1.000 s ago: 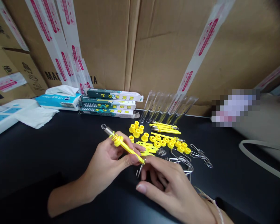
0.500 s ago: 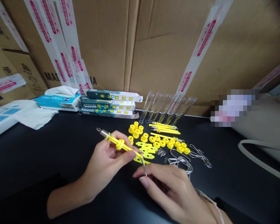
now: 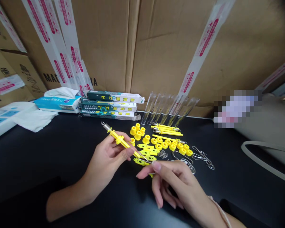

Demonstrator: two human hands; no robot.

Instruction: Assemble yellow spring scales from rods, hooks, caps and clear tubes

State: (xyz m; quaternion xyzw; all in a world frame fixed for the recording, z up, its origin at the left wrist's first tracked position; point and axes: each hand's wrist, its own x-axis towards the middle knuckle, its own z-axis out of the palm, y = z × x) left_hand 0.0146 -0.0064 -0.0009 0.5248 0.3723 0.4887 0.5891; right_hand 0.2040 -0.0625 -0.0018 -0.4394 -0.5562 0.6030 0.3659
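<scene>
My left hand (image 3: 106, 158) is closed around a yellow plastic rod (image 3: 125, 144), tilted with its upper end to the left. A silvery spring end (image 3: 106, 127) with a small loop tops the rod, and a yellow collar sits partway down it. Between thumb and index finger, my right hand (image 3: 180, 182) pinches a thin metal wire hook (image 3: 146, 160) at the rod's lower end. Whether the hook passes through the rod is too small to tell. Flat yellow slotted pieces (image 3: 146, 152) lie just behind the hands.
Yellow flanged sleeves (image 3: 137, 135), yellow rings (image 3: 164, 145), more rods (image 3: 167, 130), small springs (image 3: 163, 154) and wire hooks (image 3: 203, 157) lie on the black table. Several clear tubes (image 3: 161, 109) lean against cardboard (image 3: 104, 41). Printed boxes (image 3: 109, 106) and a tissue pack (image 3: 57, 104) are at left.
My right thumb has shifted over the wire hook, and the hook now points more sideways toward the rod's end. My other right fingers have spread lower. The left hand with the rod moved slightly.
</scene>
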